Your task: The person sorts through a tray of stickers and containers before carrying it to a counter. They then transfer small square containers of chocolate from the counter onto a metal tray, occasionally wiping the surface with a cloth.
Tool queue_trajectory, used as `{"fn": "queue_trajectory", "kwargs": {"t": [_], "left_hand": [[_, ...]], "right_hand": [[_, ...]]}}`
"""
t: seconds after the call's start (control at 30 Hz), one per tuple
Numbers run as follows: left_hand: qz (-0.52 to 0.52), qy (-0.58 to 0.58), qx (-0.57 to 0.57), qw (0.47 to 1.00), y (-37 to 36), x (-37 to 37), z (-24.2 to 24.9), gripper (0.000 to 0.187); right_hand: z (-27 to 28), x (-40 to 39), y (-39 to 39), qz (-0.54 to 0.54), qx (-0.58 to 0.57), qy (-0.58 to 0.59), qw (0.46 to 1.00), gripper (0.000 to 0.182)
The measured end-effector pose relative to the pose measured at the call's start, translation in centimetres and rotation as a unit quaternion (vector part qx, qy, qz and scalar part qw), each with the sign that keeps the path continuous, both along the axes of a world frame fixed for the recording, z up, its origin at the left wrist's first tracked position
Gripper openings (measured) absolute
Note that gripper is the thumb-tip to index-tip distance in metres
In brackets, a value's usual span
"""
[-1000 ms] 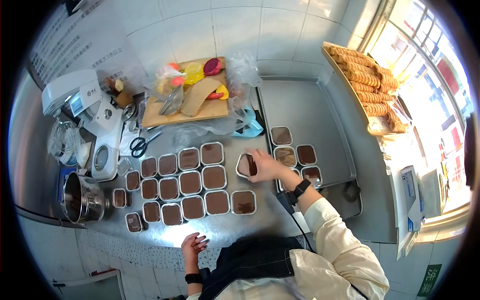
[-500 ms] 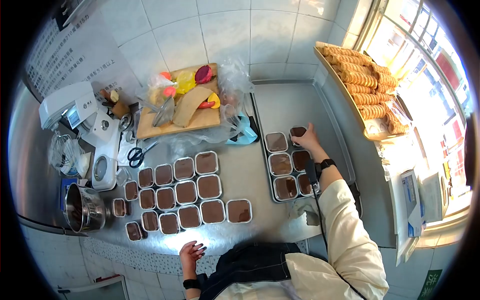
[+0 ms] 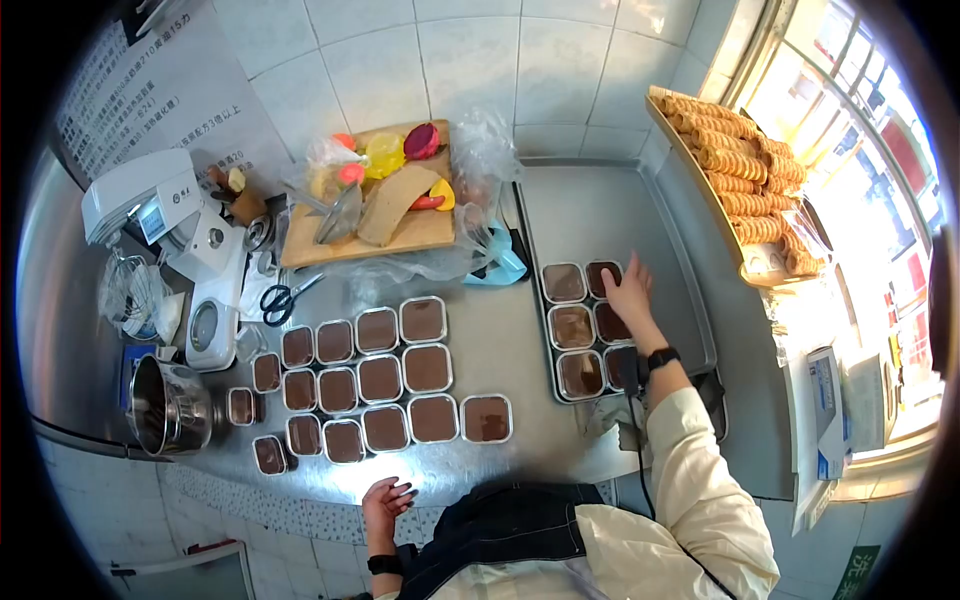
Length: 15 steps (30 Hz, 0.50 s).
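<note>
Right hand (image 3: 630,292) just let go of the small foil cup of chocolate (image 3: 600,276), fingers now spread loose above the steel baking tray (image 3: 600,215). That makes 6 cups on the tray. Left hand (image 3: 385,500) rests empty and half-curled at the near edge of the steel tabletop (image 3: 500,340).

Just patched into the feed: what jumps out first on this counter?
The block of foil cups of chocolate covering the steel counter's middle. To its right, the right hand hangs open over six more cups on the metal tray. By the window, a board of ridged biscuits catches the sun.

head cam | 1 fisheye view | steep downward look | faces counter (image 3: 500,330) and wall | mid-range
</note>
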State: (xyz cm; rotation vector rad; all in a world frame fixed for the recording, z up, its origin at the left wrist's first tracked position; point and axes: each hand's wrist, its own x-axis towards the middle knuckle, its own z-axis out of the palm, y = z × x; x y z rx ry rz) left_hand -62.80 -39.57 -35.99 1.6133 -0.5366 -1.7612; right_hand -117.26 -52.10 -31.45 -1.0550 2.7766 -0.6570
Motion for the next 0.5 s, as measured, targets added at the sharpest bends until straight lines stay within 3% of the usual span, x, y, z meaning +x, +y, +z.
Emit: {"fn": "queue_trajectory", "kwargs": {"t": [0.07,0.13,0.23,0.27,0.33,0.37,0.43,0.5], "left_hand": [[0.0,0.004,-0.007,1.0,0.1,0.0,0.0,0.029],[0.002,0.006,-0.013,1.0,0.2,-0.1,0.1,0.029],[0.001,0.009,-0.019,1.0,0.2,0.0,0.0,0.029],[0.0,0.011,-0.021,1.0,0.3,0.1,-0.1,0.029],[-0.004,0.014,-0.024,1.0,0.3,0.1,-0.2,0.029],[-0.004,0.018,-0.026,0.999,0.3,0.1,-0.3,0.029],[-0.007,0.019,-0.033,0.999,0.3,0.1,-0.3,0.029],[-0.005,0.019,-0.039,0.999,0.4,0.0,-0.2,0.029]], "right_hand": [[1.4,2.6,1.6,0.153,-0.193,0.153,0.957,0.051],[3.6,7.8,3.7,0.291,-0.289,0.105,0.906,0.044],[1.6,13.7,6.8,0.481,-0.208,0.053,0.85,0.047],[2.1,15.5,7.4,0.546,-0.165,0.022,0.821,0.057],[2.1,18.4,8.8,0.589,-0.066,0.02,0.806,0.078],[1.8,19.3,9.1,0.586,-0.068,0.021,0.807,0.078],[1.3,20.2,9.2,0.615,0.057,0.009,0.787,0.096],[1.3,20.5,9.0,0.615,0.068,0.015,0.785,0.099]]}}
